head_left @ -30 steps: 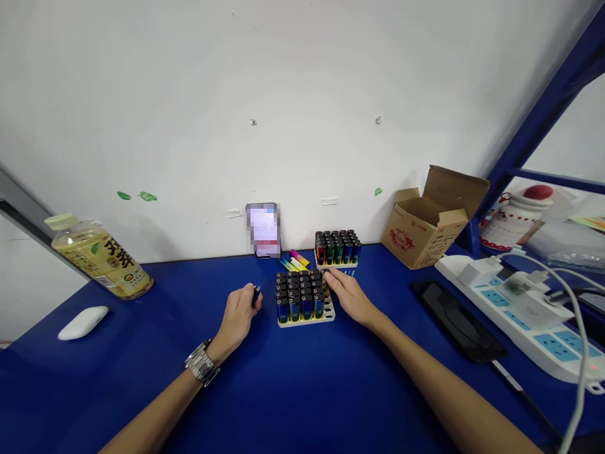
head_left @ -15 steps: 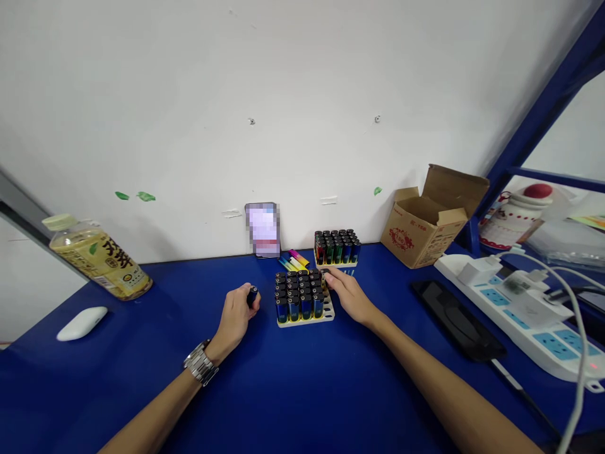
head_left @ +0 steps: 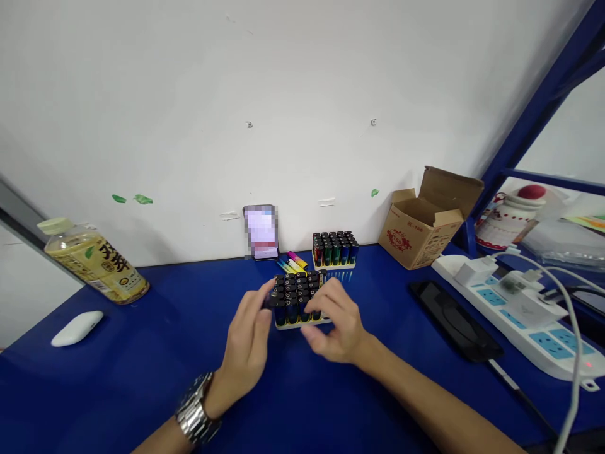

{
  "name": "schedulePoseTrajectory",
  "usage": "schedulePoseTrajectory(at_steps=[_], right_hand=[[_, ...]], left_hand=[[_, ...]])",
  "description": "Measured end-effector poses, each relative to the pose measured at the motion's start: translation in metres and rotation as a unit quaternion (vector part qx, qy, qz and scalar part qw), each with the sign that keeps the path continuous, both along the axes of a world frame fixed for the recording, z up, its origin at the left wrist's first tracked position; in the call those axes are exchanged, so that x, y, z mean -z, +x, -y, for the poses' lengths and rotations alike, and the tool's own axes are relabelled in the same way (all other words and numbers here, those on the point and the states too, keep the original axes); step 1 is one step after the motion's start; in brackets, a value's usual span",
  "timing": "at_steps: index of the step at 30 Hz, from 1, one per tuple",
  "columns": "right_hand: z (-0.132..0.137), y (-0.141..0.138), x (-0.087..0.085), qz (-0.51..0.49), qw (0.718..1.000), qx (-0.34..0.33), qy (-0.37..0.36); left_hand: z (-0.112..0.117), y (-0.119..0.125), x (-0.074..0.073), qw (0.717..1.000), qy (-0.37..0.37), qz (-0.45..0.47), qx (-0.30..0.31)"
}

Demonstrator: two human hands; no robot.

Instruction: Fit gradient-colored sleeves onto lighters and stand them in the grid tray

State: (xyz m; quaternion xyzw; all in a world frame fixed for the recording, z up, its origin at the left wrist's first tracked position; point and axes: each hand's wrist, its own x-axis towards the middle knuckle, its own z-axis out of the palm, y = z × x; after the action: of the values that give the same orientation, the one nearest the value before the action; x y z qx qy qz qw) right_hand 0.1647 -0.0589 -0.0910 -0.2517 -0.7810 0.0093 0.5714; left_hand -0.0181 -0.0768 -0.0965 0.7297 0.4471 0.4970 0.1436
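My left hand [head_left: 246, 337] is left of the near white tray [head_left: 302, 324], with a dark lighter [head_left: 270, 300] pinched at its fingertips; motion blurs it. My right hand [head_left: 338, 321] is in front of the tray's right side, thumb and fingers apart and curved, with nothing visible between them. Upright in the tray stand rows of dark blue lighters [head_left: 292, 310] with black tops. The right hand hides the tray's right front part.
Behind stands a second tray of coloured lighters [head_left: 335, 251]. Several bright lighters [head_left: 293, 262] lie by a propped phone [head_left: 261, 232]. A cardboard box [head_left: 416, 230], black phone [head_left: 454, 320] and power strip [head_left: 501, 315] are right; a bottle [head_left: 97, 261] and white case [head_left: 78, 328] left.
My right hand has let go of a lighter at the tray's rear right and come forward and left. My left hand has moved right, towards the tray, with its lighter.
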Motion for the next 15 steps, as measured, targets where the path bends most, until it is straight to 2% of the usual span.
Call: schedulePoseTrajectory(at_steps=[4, 7, 10, 12, 15], right_hand=[[0.014, -0.013, -0.003, -0.017, 1.000, -0.012, -0.017], [0.014, -0.011, -0.004, -0.020, 0.999, -0.006, -0.048], [0.012, -0.007, -0.006, 0.004, 0.998, -0.030, -0.057], [0.008, -0.002, -0.007, 0.001, 0.998, -0.035, -0.053], [-0.002, 0.015, -0.007, -0.062, 0.995, 0.031, -0.072]], left_hand=[[0.015, 0.008, 0.001, 0.986, 0.116, -0.108, 0.050], [0.016, 0.010, 0.003, 0.977, 0.148, -0.143, 0.061], [0.014, 0.010, 0.005, 0.972, 0.160, -0.159, 0.068], [0.013, 0.009, 0.006, 0.972, 0.163, -0.162, 0.057], [0.008, 0.006, 0.008, 0.980, 0.156, -0.124, -0.012]])
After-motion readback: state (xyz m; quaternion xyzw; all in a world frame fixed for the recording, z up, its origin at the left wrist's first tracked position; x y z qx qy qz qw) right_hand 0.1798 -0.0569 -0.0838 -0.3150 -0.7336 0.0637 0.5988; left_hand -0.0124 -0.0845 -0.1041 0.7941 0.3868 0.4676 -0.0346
